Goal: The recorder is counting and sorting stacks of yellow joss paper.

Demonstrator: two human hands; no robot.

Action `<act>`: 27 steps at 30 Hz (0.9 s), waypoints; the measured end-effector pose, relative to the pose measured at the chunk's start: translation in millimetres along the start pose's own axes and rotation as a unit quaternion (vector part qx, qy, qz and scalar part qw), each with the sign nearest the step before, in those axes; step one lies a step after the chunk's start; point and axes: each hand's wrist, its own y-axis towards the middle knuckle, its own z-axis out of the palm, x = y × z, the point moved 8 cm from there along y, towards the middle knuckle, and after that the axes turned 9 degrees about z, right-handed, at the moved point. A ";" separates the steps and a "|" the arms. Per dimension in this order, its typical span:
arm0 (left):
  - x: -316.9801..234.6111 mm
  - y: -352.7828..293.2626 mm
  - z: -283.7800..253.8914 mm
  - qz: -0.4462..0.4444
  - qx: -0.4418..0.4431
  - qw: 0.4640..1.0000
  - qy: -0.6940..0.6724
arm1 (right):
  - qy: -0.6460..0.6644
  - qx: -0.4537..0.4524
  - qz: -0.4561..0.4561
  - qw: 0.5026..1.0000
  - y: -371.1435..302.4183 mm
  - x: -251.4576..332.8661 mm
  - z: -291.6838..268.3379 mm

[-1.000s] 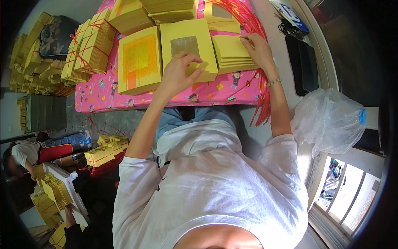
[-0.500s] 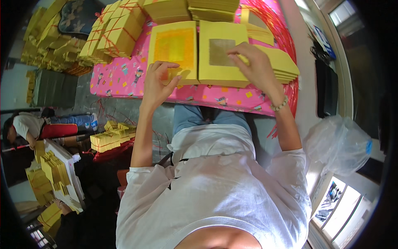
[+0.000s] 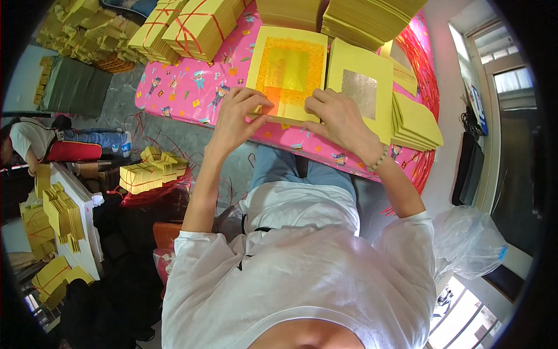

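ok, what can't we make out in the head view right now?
All in the head view:
Orange-printed stack, near corners: covered by the left hand and right hand.
Their hold, pinch or mere touch: hidden by the hands themselves.
Yellow stack behind: cut off by the upper edge.
Co-worker's hand: too small to read.

Lit by daylight from the window at lower right, burnt out to white there. Bright on the shirt, shiny on the silver patch, dim at lower left. Bent and blackened toward the edges.
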 end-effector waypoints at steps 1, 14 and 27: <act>1.9 0.3 -1.1 -0.004 0.000 1.000 -0.001 | 0.010 0.007 0.005 1.000 1.2 -1.3 -0.2; 16.5 -4.1 0.4 -0.050 -0.008 0.995 -0.084 | 0.090 0.059 0.041 0.993 11.6 -15.2 -2.2; 23.0 -2.2 3.2 -0.088 -0.035 0.990 -0.107 | 0.083 0.046 0.066 0.993 10.4 -16.4 -4.2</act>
